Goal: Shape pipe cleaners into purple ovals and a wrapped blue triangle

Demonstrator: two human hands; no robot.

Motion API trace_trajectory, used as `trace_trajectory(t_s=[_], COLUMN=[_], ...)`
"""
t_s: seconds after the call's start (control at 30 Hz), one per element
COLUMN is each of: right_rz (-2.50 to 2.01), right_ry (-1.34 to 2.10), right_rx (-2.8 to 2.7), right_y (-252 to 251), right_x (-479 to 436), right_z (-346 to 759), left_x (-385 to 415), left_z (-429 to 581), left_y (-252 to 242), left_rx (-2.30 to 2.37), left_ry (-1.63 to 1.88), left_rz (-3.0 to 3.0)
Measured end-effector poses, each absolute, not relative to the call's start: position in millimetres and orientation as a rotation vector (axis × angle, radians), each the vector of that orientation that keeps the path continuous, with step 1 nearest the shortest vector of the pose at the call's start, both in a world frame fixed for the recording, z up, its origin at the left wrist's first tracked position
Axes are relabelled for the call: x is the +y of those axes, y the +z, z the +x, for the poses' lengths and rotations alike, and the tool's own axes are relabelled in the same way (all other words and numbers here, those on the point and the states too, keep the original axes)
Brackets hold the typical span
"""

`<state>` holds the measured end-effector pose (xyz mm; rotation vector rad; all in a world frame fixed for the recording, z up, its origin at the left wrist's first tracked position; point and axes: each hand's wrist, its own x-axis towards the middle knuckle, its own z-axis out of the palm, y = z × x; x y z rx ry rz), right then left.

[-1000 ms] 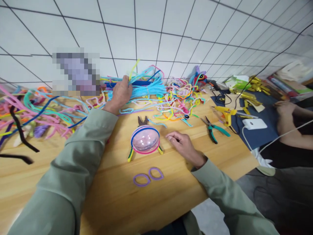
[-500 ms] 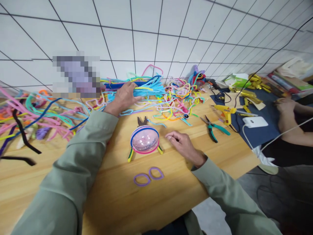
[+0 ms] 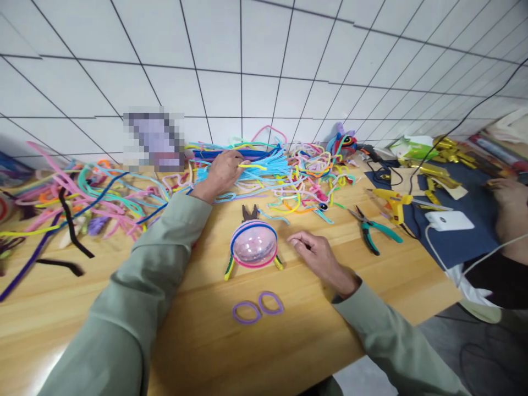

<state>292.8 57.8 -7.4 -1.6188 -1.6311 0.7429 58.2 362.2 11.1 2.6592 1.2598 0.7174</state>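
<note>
At the back of the table, my left hand (image 3: 225,173) rests on a bundle of light blue pipe cleaners (image 3: 270,171). Its fingers are closed, and a yellow pipe cleaner (image 3: 258,166) sticks out from the fingertips. My right hand (image 3: 317,256) lies on the wood with curled fingers and nothing visible in them. Left of it is a clear plastic dome (image 3: 254,246), ringed with blue and pink pipe cleaners. The dome sits over pliers with yellow-green handles (image 3: 229,268); their dark jaws point away from me. Two purple pipe-cleaner loops (image 3: 247,312) lie nearer to me.
Tangled pipe cleaners (image 3: 103,192) cover the back left. On the right are teal-handled pliers (image 3: 373,231), a yellow glue gun (image 3: 394,204) and a white power block (image 3: 449,220) with cables. Another person's arm (image 3: 511,212) rests at the far right. A tiled wall stands behind.
The view has shifted, so everything sits lower and further right. My left hand's fingers have drawn in at the bundle, with the yellow pipe cleaner slightly moved. My right hand stays put.
</note>
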Motion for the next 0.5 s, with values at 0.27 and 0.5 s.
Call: trace_trajectory(t_s=[0.27, 0.5], right_rz=[-1.589, -1.591], right_ry=[0.732, 0.716], right_rx=[-1.635, -1.616], right_y=[-7.5, -7.9], right_x=[58.2, 59.1], right_z=[293.9, 292.8], left_x=[363.9, 357.5], left_z=[54.4, 54.6], left_y=[16.5, 21.6], left_rx=[1.541, 1.582], left_ry=[0.725, 0.644], left_rz=[2.594, 2.657])
